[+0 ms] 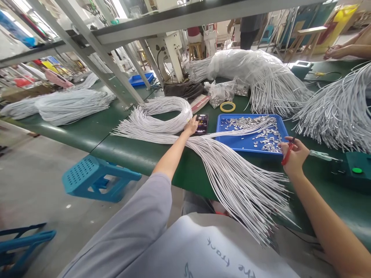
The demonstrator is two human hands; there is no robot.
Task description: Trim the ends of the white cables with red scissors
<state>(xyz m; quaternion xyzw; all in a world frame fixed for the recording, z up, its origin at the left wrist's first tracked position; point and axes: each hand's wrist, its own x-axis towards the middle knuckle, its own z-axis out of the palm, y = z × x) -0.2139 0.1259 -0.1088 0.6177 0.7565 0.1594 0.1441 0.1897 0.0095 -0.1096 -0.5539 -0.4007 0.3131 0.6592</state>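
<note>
My left hand [191, 126] is at the right end of a coiled bundle of white wires [165, 123], its fingers curled in on the wires beside a dark printed box [202, 124]. In my right hand [296, 158] are small red-handled pliers [287, 153], held at the near right corner of a blue tray [228, 144]. Small silvery metal terminals [269, 139] lie scattered in that tray, and a few wire ends reach over them. A loose fan of white wires [237, 181] spreads across the table edge toward my lap.
Larger wire bundles lie at the left [75, 106], the back [255, 73] and the right [342, 108]. A yellow tape roll [227, 107] and bagged metal parts [220, 92] sit behind the tray. A green machine [353, 170] stands at right. A blue stool [98, 177] is below left. Another person's arms [348, 48] show at far right.
</note>
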